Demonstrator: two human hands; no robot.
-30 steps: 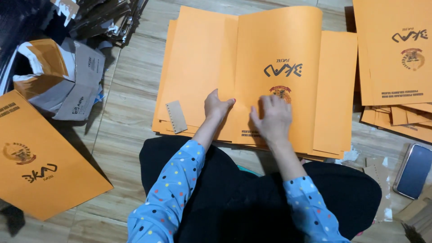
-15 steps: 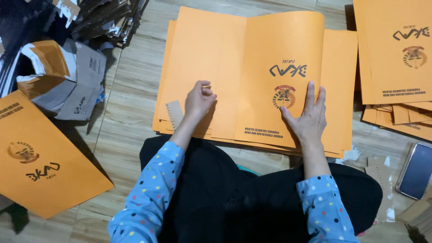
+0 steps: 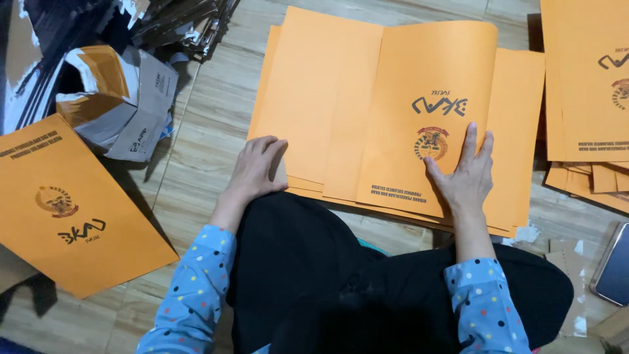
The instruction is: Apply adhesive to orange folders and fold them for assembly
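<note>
A: Start at the left. What lies there?

B: An orange envelope (image 3: pixel 72 203) flat on the wooden floor (image 3: pixel 196 131), printed with a crest and dark lettering. Behind it, a torn cardboard box (image 3: pixel 118 98) and a dark heap of flattened card (image 3: pixel 177 23).

A: And the left hand (image 3: pixel 255 172)?

B: It lies palm down at the near left corner of the stack of orange sheets (image 3: pixel 308 98), fingers loosely curled together, gripping nothing.

A: What does the top piece look like?

B: A folded orange envelope (image 3: pixel 426 111), smooth, with dark lettering and a round red-and-yellow crest, both upside down from the wearer's side. Its far edge curls up a little. It sits on the right half of the stack, straight ahead of the person's lap.

A: The right hand (image 3: pixel 466 174)?

B: Flat on that envelope beside the crest, fingers spread apart, pressing, not clasping.

A: Room around it?

B: Bare floor shows left of the stack. To the right, another orange pile (image 3: pixel 590 78) lies just beside it, and a phone (image 3: pixel 614 269) sits at the frame's edge.
</note>
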